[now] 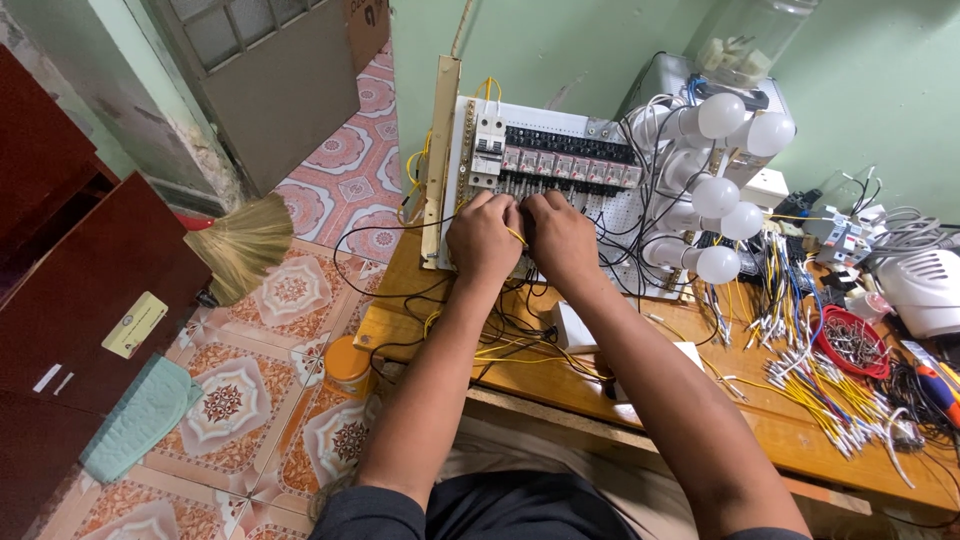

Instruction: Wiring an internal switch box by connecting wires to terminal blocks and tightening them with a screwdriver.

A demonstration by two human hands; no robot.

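My left hand [482,238] and my right hand [562,238] are side by side, pressed against the lower part of a white perforated wiring board [560,125] that leans upright on a wooden table [790,430]. Both hands' fingers are curled around a yellow wire [516,236] between them. Above the hands sits a row of grey and black relays [570,160] and a white circuit breaker [488,148]. Black and yellow wires [510,345] hang from the board under my forearms.
Several white bulbs [715,195] are mounted at the board's right side. Cut yellow and white wires [830,385], a red bowl of small parts [852,342] and a white appliance [925,290] lie at right. A broom [240,245], an orange-lidded jar [348,365] and a dark cabinet [70,290] stand on the tiled floor at left.
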